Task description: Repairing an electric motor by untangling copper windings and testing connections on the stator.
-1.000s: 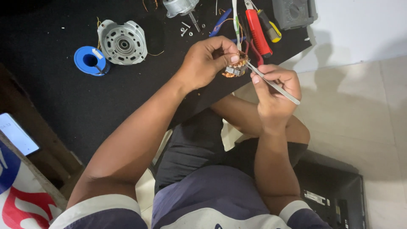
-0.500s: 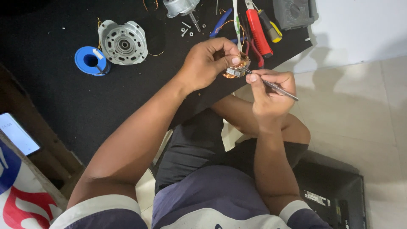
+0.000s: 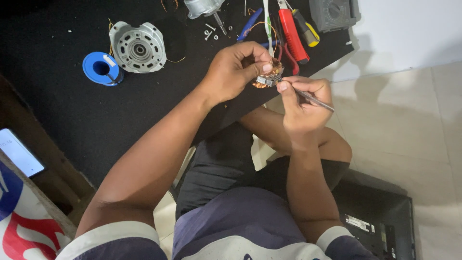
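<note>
Pinching copper-wound coil (image 3: 267, 78) in left-hand fingers (image 3: 260, 65), right-hand probe (image 3: 308, 96) touching

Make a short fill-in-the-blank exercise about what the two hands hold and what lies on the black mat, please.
1. The left hand holds a small motor part wound with ______ wire.
2. The right hand pinches a thin metal tool whose tip touches that ______.
3. On the black mat, the spool beside the grey motor housing is coloured ______.
4. The pliers near the mat's far edge have ______ handles.

Missing words: copper; part; blue; red
</note>
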